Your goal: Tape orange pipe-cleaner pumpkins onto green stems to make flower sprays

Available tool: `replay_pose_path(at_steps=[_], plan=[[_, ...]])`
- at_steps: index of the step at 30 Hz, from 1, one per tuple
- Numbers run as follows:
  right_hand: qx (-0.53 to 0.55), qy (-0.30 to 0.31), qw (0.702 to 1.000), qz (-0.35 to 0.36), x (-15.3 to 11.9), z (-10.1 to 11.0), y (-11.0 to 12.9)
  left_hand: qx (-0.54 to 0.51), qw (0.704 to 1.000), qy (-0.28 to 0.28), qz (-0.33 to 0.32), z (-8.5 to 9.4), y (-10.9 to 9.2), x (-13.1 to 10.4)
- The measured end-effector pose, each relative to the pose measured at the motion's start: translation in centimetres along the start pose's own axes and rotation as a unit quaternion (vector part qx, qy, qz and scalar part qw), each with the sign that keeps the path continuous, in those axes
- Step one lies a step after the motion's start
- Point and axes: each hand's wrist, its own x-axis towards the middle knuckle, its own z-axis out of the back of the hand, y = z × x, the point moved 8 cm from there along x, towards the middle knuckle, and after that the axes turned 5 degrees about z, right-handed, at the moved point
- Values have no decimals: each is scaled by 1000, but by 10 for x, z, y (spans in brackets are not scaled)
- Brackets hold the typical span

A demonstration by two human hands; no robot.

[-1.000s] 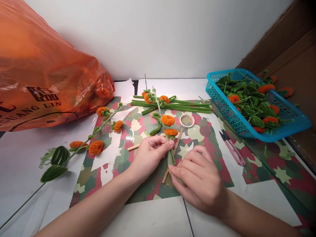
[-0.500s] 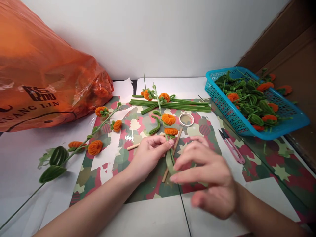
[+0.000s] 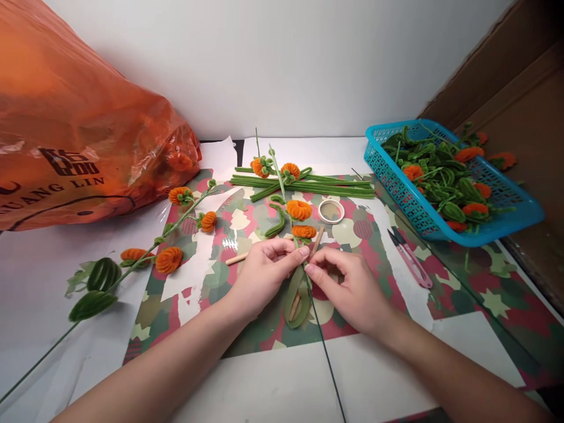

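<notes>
Between the thumb and fingers of my left hand (image 3: 268,273) is the flower stem (image 3: 324,343), a thin dark green wire running down toward me. Orange pipe-cleaner flowers (image 3: 299,210) and small green buds sit along its upper part. Just beside it, my right hand (image 3: 352,285) is closed in a pinch at the stem, on a strip of green floral tape (image 3: 296,325). The tape hangs in a loop below the fingers; its exact grip point is partly hidden. A curled green pipe-cleaner piece (image 3: 276,222) lies left of the flowers.
A finished-looking flower branch (image 3: 127,273) lies at left, by an orange plastic bag (image 3: 97,129). Green pipe cleaners (image 3: 335,187), a tape ring (image 3: 331,211), wooden sticks (image 3: 238,258) and pink snips (image 3: 412,261) lie around. A blue basket (image 3: 423,205) holds leaves and flowers.
My right hand has come in from the right, from spread fingers to a pinch beside my left hand. The green tape now hangs in a rounder loop. My left hand keeps its hold.
</notes>
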Motion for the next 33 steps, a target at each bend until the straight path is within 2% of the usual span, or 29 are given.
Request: replay_pose_path(at_steps=[6, 14, 22, 25, 28, 31, 33], plan=[[54, 10, 998, -3, 1, 0, -4, 11, 1000, -7, 6, 0, -1, -1], [-46, -101, 992, 60, -1, 13, 9, 31, 1000, 1, -4, 1, -2, 0], [-87, -123, 985, 86, -4, 15, 14, 1, 1000, 4, 5, 0, -2, -1], [-99, -117, 983, 101, -3, 17, 16, -19, 1000, 5, 10, 0, -2, -1], [-87, -79, 989, 94, -1, 14, 14, -29, 999, 9, 22, 0, 0, 0], [-51, -33, 995, 81, 0, 9, 10, -35, 999, 9, 27, 1, 2, 1], [-11, -26, 998, 63, 1, 9, 7, -43, 999, 11, 26, 2, 3, 1]])
